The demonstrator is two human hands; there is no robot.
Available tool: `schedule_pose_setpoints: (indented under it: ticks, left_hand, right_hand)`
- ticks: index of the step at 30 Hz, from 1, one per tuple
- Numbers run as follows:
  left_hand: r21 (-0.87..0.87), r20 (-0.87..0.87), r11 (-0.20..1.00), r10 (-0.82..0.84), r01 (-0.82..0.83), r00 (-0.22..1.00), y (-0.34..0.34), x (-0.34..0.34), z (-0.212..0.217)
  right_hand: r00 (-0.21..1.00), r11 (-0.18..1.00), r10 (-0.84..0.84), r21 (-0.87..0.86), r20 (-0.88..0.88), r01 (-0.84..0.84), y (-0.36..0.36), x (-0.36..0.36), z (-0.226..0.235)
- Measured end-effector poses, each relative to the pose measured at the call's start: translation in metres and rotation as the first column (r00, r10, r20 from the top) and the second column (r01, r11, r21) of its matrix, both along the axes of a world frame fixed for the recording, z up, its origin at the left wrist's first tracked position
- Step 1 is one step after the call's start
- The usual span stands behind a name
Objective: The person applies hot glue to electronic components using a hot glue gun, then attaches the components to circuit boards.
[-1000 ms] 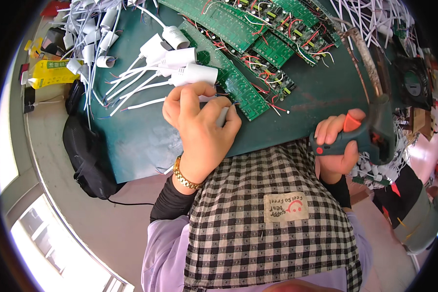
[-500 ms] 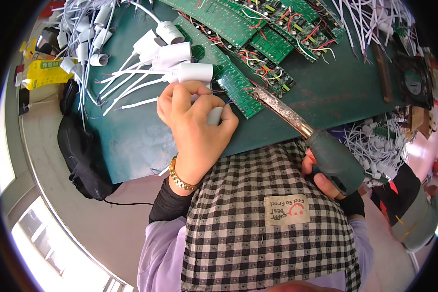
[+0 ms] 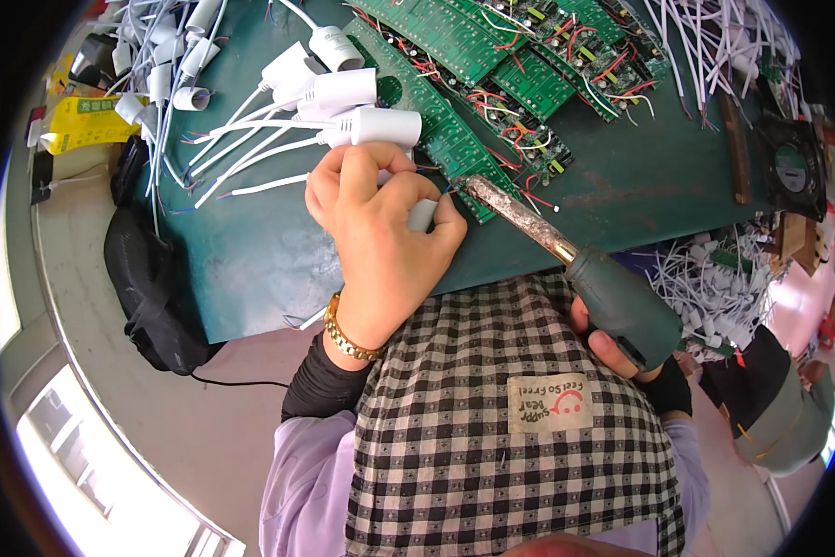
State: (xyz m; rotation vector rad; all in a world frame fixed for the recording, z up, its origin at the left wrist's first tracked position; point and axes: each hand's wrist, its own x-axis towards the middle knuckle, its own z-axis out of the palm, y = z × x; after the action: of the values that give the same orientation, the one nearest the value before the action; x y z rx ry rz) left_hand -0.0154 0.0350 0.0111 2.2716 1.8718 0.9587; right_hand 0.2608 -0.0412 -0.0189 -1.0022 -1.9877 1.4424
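Observation:
My left hand (image 3: 380, 237) is closed around a small white cylindrical plug housing (image 3: 421, 215) at the near edge of the green work mat (image 3: 250, 260), pressing it against a green circuit board (image 3: 445, 139). My right hand (image 3: 622, 348) grips the dark green handle of a soldering iron (image 3: 613, 302). Its crusted metal shaft (image 3: 515, 215) points up and left, with the tip right beside my left fingertips at the board's edge. A gold bracelet (image 3: 348, 339) sits on my left wrist.
White plug housings with trailing wires (image 3: 343, 102) lie in a heap behind my left hand. Several wired green boards (image 3: 547, 56) cover the far mat. A black bag (image 3: 153, 288) hangs at the mat's left edge, a yellow packet (image 3: 88, 121) beyond it. More white wires (image 3: 724, 288) pile at right.
My right hand swung the soldering iron from upright at the right down and leftward, bringing its tip to the board beside my left fingers. My left hand stayed closed on the white housing.

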Motion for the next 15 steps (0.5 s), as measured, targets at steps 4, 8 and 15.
schedule_pose_setpoints:
  ticks: [4, 8, 15]
  left_hand:
    - [0.017, 0.005, 1.000, -0.001, 0.001, 1.000, 0.000, -0.001, -0.001]
    - [0.024, 0.017, 1.000, -0.006, 0.005, 1.000, 0.000, -0.002, -0.003]
    - [0.008, 0.017, 1.000, -0.015, 0.015, 1.000, 0.000, -0.003, -0.001]
  right_hand:
    - [0.997, 0.997, -0.073, -0.042, -0.027, 0.072, -0.001, 0.000, 0.005]
    - [0.968, 0.940, -0.198, -0.310, -0.155, 0.143, 0.000, -0.009, 0.029]
    - [0.939, 0.912, -0.268, -0.371, -0.215, 0.175, -0.007, -0.009, 0.027]
